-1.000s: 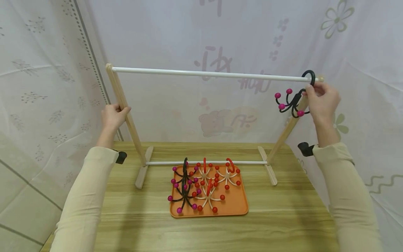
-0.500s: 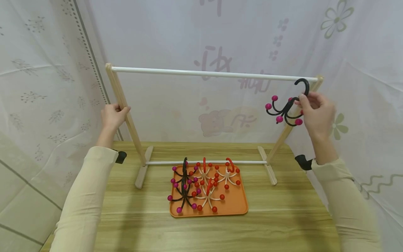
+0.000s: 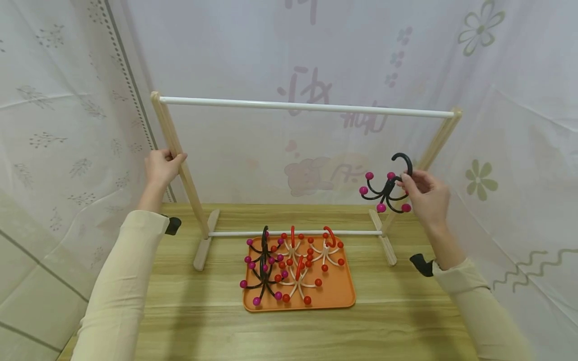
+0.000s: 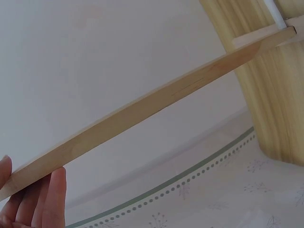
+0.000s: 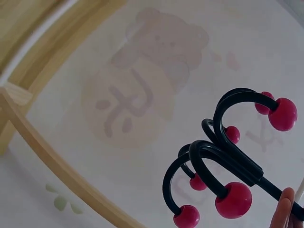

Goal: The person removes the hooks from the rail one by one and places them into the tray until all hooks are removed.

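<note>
My left hand (image 3: 163, 166) grips the left wooden post (image 3: 169, 128) of a rack about midway up; in the left wrist view its fingers (image 4: 56, 194) curl under the post. Between thumb and fingers, my right hand (image 3: 426, 195) pinches a black multi-arm hook (image 3: 389, 188) with pink ball tips by the base of its top hook. That hook is in the air, in front of the rack's right post (image 3: 439, 143) and below the white top rail (image 3: 307, 106). In the right wrist view the black hook's arms (image 5: 232, 156) spread out beyond the fingertips.
An orange tray (image 3: 338, 296) lies on the wooden table (image 3: 217, 321) below the rack. On it stand two more black hooks (image 3: 265, 278) with pink balls and three white hooks (image 3: 299, 282) with red tops and balls. A lower white rail (image 3: 239, 233) runs behind the tray.
My right hand has brought the black hook off the right end of the top rail, then down and to the left. My left hand stays on the left post.
</note>
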A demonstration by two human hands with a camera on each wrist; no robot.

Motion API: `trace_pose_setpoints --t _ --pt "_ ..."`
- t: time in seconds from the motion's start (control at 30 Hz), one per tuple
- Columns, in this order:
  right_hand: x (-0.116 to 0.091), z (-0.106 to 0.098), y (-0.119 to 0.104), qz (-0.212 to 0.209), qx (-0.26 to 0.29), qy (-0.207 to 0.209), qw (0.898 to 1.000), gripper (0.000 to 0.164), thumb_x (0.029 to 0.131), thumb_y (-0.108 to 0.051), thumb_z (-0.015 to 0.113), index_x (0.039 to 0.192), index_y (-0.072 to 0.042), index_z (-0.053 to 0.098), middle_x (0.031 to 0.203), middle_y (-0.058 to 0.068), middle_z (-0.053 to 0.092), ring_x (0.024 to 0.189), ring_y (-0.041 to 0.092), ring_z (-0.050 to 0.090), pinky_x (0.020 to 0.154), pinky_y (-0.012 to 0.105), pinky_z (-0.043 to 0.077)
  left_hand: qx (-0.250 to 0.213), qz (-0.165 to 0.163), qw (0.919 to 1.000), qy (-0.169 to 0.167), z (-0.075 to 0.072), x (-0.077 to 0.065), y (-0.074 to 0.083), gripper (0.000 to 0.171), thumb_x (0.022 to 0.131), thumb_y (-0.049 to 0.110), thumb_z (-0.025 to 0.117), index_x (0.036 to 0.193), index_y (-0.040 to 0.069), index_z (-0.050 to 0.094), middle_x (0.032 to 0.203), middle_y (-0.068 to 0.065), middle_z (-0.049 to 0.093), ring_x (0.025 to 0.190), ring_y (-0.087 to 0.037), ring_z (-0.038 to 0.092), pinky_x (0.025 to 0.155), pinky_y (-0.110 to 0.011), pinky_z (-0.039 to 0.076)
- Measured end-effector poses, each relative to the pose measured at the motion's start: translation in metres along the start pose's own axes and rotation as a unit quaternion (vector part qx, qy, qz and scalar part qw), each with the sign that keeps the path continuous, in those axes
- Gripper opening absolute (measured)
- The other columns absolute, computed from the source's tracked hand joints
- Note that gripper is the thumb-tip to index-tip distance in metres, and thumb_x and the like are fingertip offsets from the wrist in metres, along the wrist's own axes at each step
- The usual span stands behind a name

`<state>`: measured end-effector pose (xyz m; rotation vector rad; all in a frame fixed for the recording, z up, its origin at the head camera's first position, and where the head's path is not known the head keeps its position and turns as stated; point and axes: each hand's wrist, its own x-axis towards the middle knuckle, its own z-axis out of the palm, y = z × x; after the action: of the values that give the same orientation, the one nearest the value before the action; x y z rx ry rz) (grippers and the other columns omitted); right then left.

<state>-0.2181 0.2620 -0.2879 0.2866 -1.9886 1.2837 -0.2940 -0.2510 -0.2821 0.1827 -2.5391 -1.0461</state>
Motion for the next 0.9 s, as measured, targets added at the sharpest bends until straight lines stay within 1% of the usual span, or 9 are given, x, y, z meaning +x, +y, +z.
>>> trace_pose_setpoints --t 0.1,0.13,0.23,0.33,0.5,0.63,0.73,0.8,0.9 --pt "-0.011 0.003 0.004 0.009 0.008 -0.015 1.0 0.017 0.081 -0.003 0.062 0.088 0.012 0.061 0.072 0.014 0.065 0.061 0.003 0.059 0.049 0.013 0.043 0.0 0.0 1.0 0.0 0.0 0.0 0.0 0.044 0.09 0.032 0.045 0.096 -0.009 0.06 0.095 -0.026 0.058 0.076 -0.027 0.049 0.055 -0.029 0.039" --pt "-0.015 0.004 0.005 0.01 0.007 -0.02 1.0 0.017 0.081 -0.003 0.062 0.088 0.012 0.061 0.072 0.015 0.064 0.061 0.002 0.059 0.046 0.013 0.041 0.0 0.001 1.0 0.0 0.0 0.0 0.0 0.045 0.09 0.033 0.045 0.096 -0.009 0.06 0.095 -0.026 0.058 0.077 -0.027 0.049 0.056 -0.029 0.039" --pt "-0.026 0.007 0.01 0.013 0.017 -0.038 0.999 0.015 0.081 -0.001 0.061 0.088 0.013 0.06 0.073 0.021 0.063 0.062 0.002 0.059 0.044 0.013 0.04 0.001 0.002 1.0 0.001 0.0 0.0 -0.001 0.044 0.09 0.031 0.046 0.096 -0.009 0.06 0.095 -0.026 0.058 0.077 -0.028 0.049 0.055 -0.029 0.039" --pt "-0.037 0.01 0.014 0.019 0.009 -0.051 0.998 0.013 0.081 -0.001 0.061 0.087 0.011 0.061 0.074 0.025 0.061 0.062 0.001 0.059 0.041 0.013 0.037 0.003 0.003 1.0 0.001 0.0 0.0 -0.001 0.043 0.09 0.031 0.046 0.097 -0.01 0.06 0.095 -0.027 0.058 0.077 -0.029 0.05 0.056 -0.03 0.039" --pt "-0.055 0.016 0.018 0.043 -0.003 -0.072 0.997 0.013 0.082 -0.002 0.061 0.088 0.009 0.061 0.075 0.025 0.061 0.063 0.0 0.058 0.04 0.014 0.034 0.004 0.002 1.0 0.0 0.0 0.0 -0.002 0.045 0.09 0.032 0.045 0.097 -0.01 0.059 0.095 -0.026 0.058 0.078 -0.029 0.05 0.056 -0.03 0.039" --pt "-0.07 0.021 0.022 0.062 0.004 -0.083 0.995 0.012 0.081 -0.001 0.062 0.088 0.009 0.062 0.074 0.022 0.063 0.063 -0.001 0.059 0.044 0.014 0.039 0.001 0.003 1.0 0.001 0.001 0.001 -0.002 0.044 0.09 0.032 0.045 0.097 -0.01 0.06 0.095 -0.026 0.058 0.077 -0.029 0.05 0.055 -0.029 0.039" --pt "-0.081 0.024 0.028 0.071 0.021 -0.092 0.993 0.012 0.08 0.001 0.062 0.089 0.01 0.061 0.073 0.02 0.063 0.063 0.001 0.059 0.047 0.015 0.042 0.001 0.004 1.0 0.002 0.001 0.001 -0.002 0.045 0.09 0.032 0.045 0.098 -0.01 0.06 0.095 -0.026 0.058 0.077 -0.029 0.05 0.055 -0.027 0.039" --pt "-0.088 0.025 0.032 0.077 0.032 -0.106 0.991 0.014 0.081 0.001 0.061 0.09 0.011 0.06 0.074 0.02 0.063 0.064 0.002 0.06 0.051 0.016 0.045 0.003 0.005 1.0 0.003 0.001 0.001 -0.003 0.045 0.09 0.032 0.045 0.097 -0.01 0.06 0.095 -0.026 0.058 0.077 -0.028 0.05 0.054 -0.027 0.039" --pt "-0.098 0.026 0.037 0.101 0.042 -0.122 0.986 0.013 0.081 0.001 0.062 0.09 0.01 0.061 0.075 0.02 0.063 0.064 0.005 0.061 0.052 0.019 0.046 0.003 0.006 1.0 0.005 0.001 0.001 -0.003 0.045 0.09 0.032 0.046 0.097 -0.01 0.06 0.094 -0.026 0.058 0.077 -0.028 0.05 0.053 -0.026 0.039"
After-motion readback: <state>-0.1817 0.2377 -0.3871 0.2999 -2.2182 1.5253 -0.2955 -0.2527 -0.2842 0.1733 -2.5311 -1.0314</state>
